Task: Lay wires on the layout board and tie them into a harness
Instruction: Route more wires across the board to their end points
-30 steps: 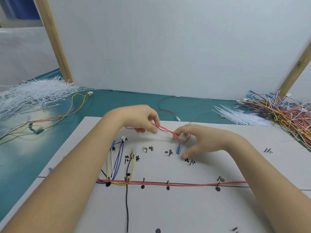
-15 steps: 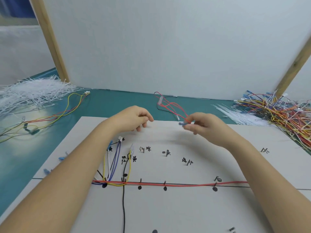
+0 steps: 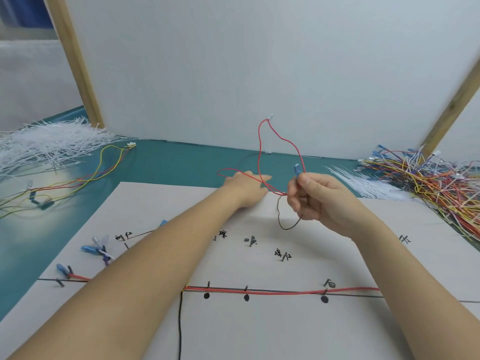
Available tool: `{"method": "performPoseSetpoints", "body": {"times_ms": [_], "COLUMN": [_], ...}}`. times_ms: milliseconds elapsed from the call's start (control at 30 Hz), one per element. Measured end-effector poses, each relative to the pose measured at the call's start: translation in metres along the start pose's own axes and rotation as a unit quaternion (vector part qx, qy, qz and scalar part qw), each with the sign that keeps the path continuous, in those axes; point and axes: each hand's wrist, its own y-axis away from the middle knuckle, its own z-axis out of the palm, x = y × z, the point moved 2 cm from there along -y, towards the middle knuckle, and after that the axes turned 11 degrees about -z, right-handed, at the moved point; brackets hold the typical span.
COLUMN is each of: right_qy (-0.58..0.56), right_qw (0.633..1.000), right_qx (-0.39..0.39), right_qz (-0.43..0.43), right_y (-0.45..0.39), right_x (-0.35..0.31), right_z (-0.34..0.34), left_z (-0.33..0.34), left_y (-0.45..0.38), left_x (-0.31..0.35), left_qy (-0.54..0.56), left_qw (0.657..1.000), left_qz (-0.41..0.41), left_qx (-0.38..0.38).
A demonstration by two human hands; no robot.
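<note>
All legible markings are handwritten in black marker on the layout board [image 3: 259,333], each beside a short black peg or tick.

- Left of centre: two characters [image 3: 123,236]; the second reads "红", the first is unclear.
- Centre, next to the left forearm: "棕" [image 3: 222,233]; any preceding character is hidden by the arm.
- Right of that: a character pair [image 3: 250,240], the second resembling "黄"; the first is not legible.
- Lower centre-right: "棕红" [image 3: 282,254].
- Just above the red wire run [image 3: 272,291]: "白" [image 3: 330,283].
- Right edge of the frame: one character [image 3: 405,239], not legible.

No printed labels, brands or numbers can be read.
</note>
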Motion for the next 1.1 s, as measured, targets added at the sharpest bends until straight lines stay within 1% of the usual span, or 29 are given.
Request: {"method": "performPoseSetpoints", "body": {"times_ms": [33,67,100,167,200,267,333,400,433,467,500,533,567,600,633,733,800,867,933,1000,1067,1100], "right_qy": [0.019,0.070,0.147,0.303,0.342,0.360,0.355,0.348,0.356,0.371,0.380,0.377,0.358,0.337,0.327,0.328,0.313,0.297,0.257,0.200,0.135,0.117], "right_qw": [1.000,0.996,0.984,0.938,0.920,0.905,0.898,0.893,0.889,0.886,0.888,0.897,0.912,0.926,0.935,0.941,0.947,0.954,0.965,0.975,0.971,0.961], "right_qx": [0.023,0.057,0.096,0.164,0.188,0.225,0.256,0.282,0.285,0.277,0.257,0.230,0.200,0.168,0.136,0.066,0.044,0.037,0.045,0.087,0.183,0.241], "right_qz": [-0.007,-0.018,-0.028,-0.027,-0.024,-0.033,-0.044,-0.043,-0.040,-0.034,-0.030,-0.025,-0.022,-0.020,-0.022,-0.042,-0.047,-0.030,-0.023,-0.054,-0.073,-0.074], "right_y": [0.000,-0.001,-0.001,-0.002,-0.003,-0.003,-0.003,-0.003,-0.003,-0.002,-0.002,-0.001,-0.002,-0.002,-0.002,-0.004,-0.004,-0.002,-0.001,-0.003,-0.005,-0.006], "right_x": [0.000,0.000,0.001,0.004,0.005,0.005,0.003,0.002,0.002,0.002,0.001,0.000,0.000,-0.001,-0.003,-0.005,-0.005,-0.004,-0.004,-0.004,-0.005,-0.006], "right_z": [-0.003,-0.006,-0.010,-0.018,-0.022,-0.026,-0.030,-0.033,-0.035,-0.034,-0.033,-0.029,-0.024,-0.016,-0.008,0.013,0.019,0.019,0.020,0.018,0.010,0.004], "left_z": [0.000,-0.002,-0.003,-0.006,-0.009,-0.015,-0.026,-0.037,-0.043,-0.048,-0.054,-0.060,-0.065,-0.068,-0.069,-0.068,-0.063,-0.060,-0.063,-0.073,-0.084,-0.089], "left_y": [-0.004,-0.006,-0.007,-0.006,-0.003,0.008,0.022,0.041,0.052,0.064,0.077,0.088,0.097,0.103,0.106,0.109,0.109,0.110,0.109,0.108,0.106,0.105], "left_x": [0.003,0.004,0.005,0.004,0.001,-0.004,-0.009,-0.011,-0.012,-0.012,-0.011,-0.011,-0.010,-0.009,-0.009,-0.009,-0.012,-0.013,-0.016,-0.022,-0.031,-0.036], "left_qy": [-0.005,0.004,0.022,0.051,0.056,0.064,0.068,0.027,0.021,0.042,0.098,0.183,0.270,0.330,0.352,0.337,0.324,0.306,0.309,0.357,0.433,0.460], "left_qw": [1.000,1.000,1.000,0.998,0.997,0.994,0.991,0.988,0.985,0.981,0.977,0.966,0.949,0.933,0.926,0.932,0.937,0.943,0.941,0.923,0.892,0.878], "left_qz": [-0.002,-0.001,0.003,0.022,0.036,0.061,0.092,0.144,0.165,0.181,0.185,0.176,0.159,0.144,0.135,0.128,0.129,0.133,0.138,0.128,0.102,0.090], "left_qx": [-0.011,-0.011,-0.004,0.031,0.048,0.066,0.069,0.057,0.051,0.048,0.044,0.036,0.024,0.019,0.026,0.043,0.024,0.004,0.017,0.057,0.080,0.090]}}
